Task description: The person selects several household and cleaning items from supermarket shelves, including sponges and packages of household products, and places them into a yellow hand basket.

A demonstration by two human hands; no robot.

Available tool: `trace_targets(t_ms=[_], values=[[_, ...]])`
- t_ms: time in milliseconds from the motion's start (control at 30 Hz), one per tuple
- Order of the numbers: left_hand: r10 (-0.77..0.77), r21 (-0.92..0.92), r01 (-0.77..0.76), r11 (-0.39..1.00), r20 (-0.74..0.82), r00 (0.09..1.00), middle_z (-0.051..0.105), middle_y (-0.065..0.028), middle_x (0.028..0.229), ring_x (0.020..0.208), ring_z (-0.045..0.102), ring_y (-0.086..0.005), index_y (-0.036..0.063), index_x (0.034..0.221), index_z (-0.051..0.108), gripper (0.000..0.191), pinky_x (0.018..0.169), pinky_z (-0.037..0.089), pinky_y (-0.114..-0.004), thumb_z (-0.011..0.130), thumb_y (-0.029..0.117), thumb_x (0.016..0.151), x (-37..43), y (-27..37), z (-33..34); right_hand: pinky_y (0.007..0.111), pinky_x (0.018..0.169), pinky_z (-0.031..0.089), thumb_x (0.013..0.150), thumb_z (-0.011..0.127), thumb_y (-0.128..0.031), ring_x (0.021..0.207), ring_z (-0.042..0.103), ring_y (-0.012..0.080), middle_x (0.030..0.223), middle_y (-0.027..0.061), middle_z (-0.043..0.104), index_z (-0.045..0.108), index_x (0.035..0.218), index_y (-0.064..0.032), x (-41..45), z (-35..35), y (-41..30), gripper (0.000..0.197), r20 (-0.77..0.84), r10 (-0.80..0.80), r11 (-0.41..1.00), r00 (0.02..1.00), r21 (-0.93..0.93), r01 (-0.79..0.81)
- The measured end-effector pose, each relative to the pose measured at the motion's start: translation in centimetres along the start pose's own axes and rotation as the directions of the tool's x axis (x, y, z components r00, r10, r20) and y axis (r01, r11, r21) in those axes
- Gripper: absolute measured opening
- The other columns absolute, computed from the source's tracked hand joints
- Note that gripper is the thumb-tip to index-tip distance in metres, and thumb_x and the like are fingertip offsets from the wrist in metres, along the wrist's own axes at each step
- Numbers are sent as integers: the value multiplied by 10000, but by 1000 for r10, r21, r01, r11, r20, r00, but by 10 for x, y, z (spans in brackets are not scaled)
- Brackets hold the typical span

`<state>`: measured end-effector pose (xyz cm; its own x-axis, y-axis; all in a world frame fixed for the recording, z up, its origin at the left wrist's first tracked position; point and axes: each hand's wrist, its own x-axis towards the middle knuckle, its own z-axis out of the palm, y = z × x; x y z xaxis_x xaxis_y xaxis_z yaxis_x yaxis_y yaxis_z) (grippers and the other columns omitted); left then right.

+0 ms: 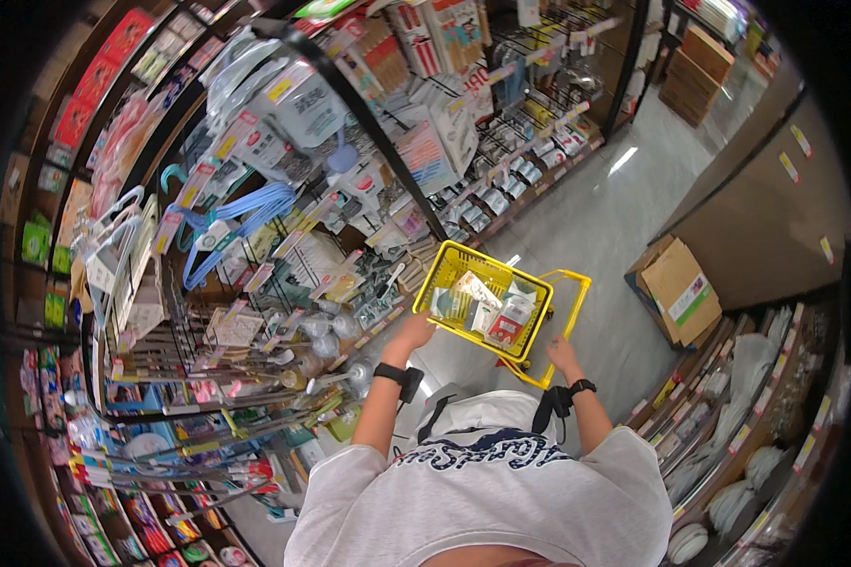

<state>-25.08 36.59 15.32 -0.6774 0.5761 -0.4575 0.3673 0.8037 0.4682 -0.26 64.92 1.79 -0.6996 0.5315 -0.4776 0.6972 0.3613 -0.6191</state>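
A yellow plastic shopping basket (484, 251) sits on a small yellow cart frame in front of my body. Several packaged goods lie inside it, among them a red and white packet (505, 329) and a clear pack with green and yellow stripes (450, 303). At the basket's near left corner, my left hand (415, 331) rests against the rim; its fingertips are partly hidden, so its grip is unclear. My right hand (562, 354) is closed on the yellow cart handle (576, 308), right of the basket.
Hooks with blue clothes hangers (245, 212) and packaged kitchenware crowd the left, close to the basket. An open cardboard box (681, 294) stands on the floor at right, beside a brown panel (773, 205). Shelves of dishes (734, 489) line the lower right. Stacked cartons (693, 76) stand farther off.
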Motion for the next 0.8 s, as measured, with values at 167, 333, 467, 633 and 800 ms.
trace_targets(t_ms=[167, 333, 467, 633, 800], values=[[-117, -55, 109, 993, -172, 978, 525, -228, 1062, 1009, 485, -360, 9, 1068, 511, 403, 852, 394, -414, 510, 267, 758, -69, -65, 0, 402, 769, 436, 706, 542, -214, 903, 553, 352, 959, 217, 578, 589, 964, -4, -16, 17, 65, 336, 241, 110, 928, 964, -372, -13], [-495, -128, 480, 868, -152, 855, 531, -230, 1049, 994, 495, -365, -2, 1044, 530, 434, 840, 407, -413, 539, 297, 729, -161, -152, 33, 388, 724, 451, 688, 561, -217, 872, 567, 362, 909, 218, 591, 596, 941, -1, -29, 48, 83, 334, 363, 375, 806, 853, -582, -107], [-594, -250, 562, 788, -74, 801, 528, -221, 1066, 1007, 493, -354, -4, 1060, 522, 448, 849, 407, -399, 534, 307, 738, -206, -187, 57, 380, 785, 439, 703, 597, -270, 941, 553, 330, 982, 202, 581, 591, 972, -1, -3, 93, 133, 380, 336, 293, 842, 895, -535, -75], [-704, -357, 650, 671, -30, 709, 518, -204, 1103, 1039, 483, -328, -2, 1072, 520, 454, 865, 398, -379, 539, 312, 746, -267, -225, 83, 378, 785, 441, 713, 569, -301, 944, 548, 339, 993, 216, 569, 597, 970, -9, -19, 98, -18, 390, 471, 138, 745, 871, -629, 222], [-704, -446, 606, 658, -77, 706, 518, -204, 1104, 1040, 483, -329, -2, 1081, 516, 446, 862, 398, -382, 547, 296, 751, -285, -254, 75, 389, 770, 449, 688, 536, -263, 878, 571, 338, 912, 247, 578, 616, 859, 30, -19, 128, -112, 349, 449, -40, 740, 893, -587, 328]])
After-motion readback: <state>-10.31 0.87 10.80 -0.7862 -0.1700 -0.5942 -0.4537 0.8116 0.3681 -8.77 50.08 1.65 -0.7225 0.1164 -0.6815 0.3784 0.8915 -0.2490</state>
